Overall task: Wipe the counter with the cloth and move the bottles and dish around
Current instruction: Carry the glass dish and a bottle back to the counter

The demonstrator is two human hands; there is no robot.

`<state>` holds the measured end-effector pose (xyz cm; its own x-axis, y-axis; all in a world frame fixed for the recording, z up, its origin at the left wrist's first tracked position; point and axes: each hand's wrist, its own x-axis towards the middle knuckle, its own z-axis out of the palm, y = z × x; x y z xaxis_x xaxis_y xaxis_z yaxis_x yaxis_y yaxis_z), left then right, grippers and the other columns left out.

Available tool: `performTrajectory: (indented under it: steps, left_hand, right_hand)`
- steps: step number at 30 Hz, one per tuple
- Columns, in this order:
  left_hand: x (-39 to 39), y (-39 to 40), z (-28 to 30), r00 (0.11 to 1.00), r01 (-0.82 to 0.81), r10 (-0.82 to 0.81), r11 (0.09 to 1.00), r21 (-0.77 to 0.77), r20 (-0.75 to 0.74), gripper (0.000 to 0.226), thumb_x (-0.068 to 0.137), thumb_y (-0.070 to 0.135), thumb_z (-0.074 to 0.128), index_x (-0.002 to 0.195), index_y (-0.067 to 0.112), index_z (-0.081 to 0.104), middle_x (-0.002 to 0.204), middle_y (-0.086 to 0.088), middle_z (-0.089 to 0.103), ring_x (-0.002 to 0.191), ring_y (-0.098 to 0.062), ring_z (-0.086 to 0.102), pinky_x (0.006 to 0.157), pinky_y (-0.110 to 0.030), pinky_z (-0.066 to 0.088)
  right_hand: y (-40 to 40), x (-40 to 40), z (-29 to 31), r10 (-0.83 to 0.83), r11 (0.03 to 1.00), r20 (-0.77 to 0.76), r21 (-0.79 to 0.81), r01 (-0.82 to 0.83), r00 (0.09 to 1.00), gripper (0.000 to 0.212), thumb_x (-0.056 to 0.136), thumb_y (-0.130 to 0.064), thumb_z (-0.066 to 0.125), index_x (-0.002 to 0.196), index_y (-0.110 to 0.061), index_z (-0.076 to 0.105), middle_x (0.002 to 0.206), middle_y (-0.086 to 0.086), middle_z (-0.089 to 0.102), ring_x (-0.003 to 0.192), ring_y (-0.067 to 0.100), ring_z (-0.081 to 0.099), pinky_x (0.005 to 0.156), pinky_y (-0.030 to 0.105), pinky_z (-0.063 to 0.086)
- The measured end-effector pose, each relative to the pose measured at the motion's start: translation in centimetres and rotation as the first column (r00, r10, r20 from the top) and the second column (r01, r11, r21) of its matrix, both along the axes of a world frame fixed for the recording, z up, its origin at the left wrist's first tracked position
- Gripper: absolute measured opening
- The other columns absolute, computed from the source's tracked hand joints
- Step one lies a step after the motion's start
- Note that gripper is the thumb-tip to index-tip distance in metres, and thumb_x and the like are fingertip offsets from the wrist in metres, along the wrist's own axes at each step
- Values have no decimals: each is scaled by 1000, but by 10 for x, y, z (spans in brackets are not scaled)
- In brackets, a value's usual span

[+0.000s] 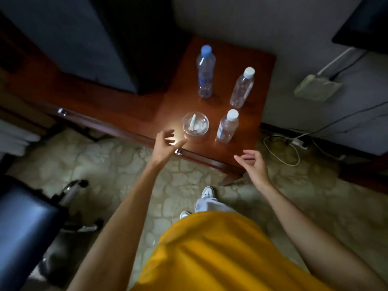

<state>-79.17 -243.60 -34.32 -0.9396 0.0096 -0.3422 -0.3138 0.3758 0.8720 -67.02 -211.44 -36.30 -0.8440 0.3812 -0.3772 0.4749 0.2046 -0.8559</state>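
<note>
**Two empty hands reach toward a counter holding three bottles and a glass dish**

Head camera, looking down: a person in a yellow shirt (220, 255) stands at a reddish-brown wooden counter (186, 85) set against a pale wall. Both bare arms stretch forward.

The left hand (165, 143) hovers over the near edge of the counter, just to the left of the glass dish (195, 127). Its fingers are spread and loosely curved, and it holds nothing. A bright spot of light falls on the wood beside its fingertips.

The right hand (251, 161) hangs in front of the counter's near right corner, over the floor. Its fingers are relaxed and slightly curled, and it too holds nothing.

The dish is round and clear, near the front edge, with some small white items inside that are too blurred to identify. Just to its right stands a short clear bottle with a white cap (227, 127). Farther back and to the right stands a second white-capped bottle (242, 88). At the back, a taller clear bottle with a blue cap (205, 72) stands left of it. All three bottles are upright and apart from one another.

No cloth is visible.

A dark cabinet (117, 43) sits on the counter's left part. A dark chair (25, 227) stands at lower left on the patterned carpet (117, 164). Cables and a white power strip (298, 142) lie on the floor at right.
</note>
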Motion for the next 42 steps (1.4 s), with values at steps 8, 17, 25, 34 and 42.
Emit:
performTrajectory:
  steps: [8,17,25,34,42]
  left_hand:
    - [-61,16,-10,962,233,-260,939,-254,-77,130,38,79,90,145,20,43,136,2,37,126,-19,53,106,-42,53]
    - [-92,50,-30,865,403,-499,744,-533,-42,156,25,87,80,150,7,33,139,-7,39,129,-30,42,111,-48,45]
    - [-116,63,-42,758,493,-652,595,-635,-24,145,30,85,80,144,7,38,132,-8,45,119,-30,47,101,-47,50]
    - [-120,66,-40,732,514,-681,570,-641,-19,129,32,80,84,132,11,41,121,-3,42,113,-25,48,93,-44,55]
    - [-123,69,-33,712,550,-702,572,-608,-17,126,32,75,85,129,6,44,120,-5,43,109,-25,54,90,-42,59]
  right_hand:
    - [-15,-50,0,-57,998,-80,-13,56,995,114,50,-63,94,143,-23,40,140,-2,53,118,8,60,89,23,50]
    - [-26,-91,2,-70,997,-150,17,73,986,135,40,-54,101,152,-27,33,156,-9,42,144,6,42,119,46,39]
    - [-50,-113,9,-120,992,-205,20,127,971,110,43,-43,104,140,-35,51,144,-9,55,135,10,53,116,42,44]
    - [-57,-119,13,-240,967,-127,54,249,962,82,51,-35,103,121,-25,62,113,-6,73,107,9,69,95,30,57]
    - [-53,-107,14,-291,952,-120,63,300,949,80,53,-38,101,122,-27,63,113,-8,73,108,10,69,94,30,57]
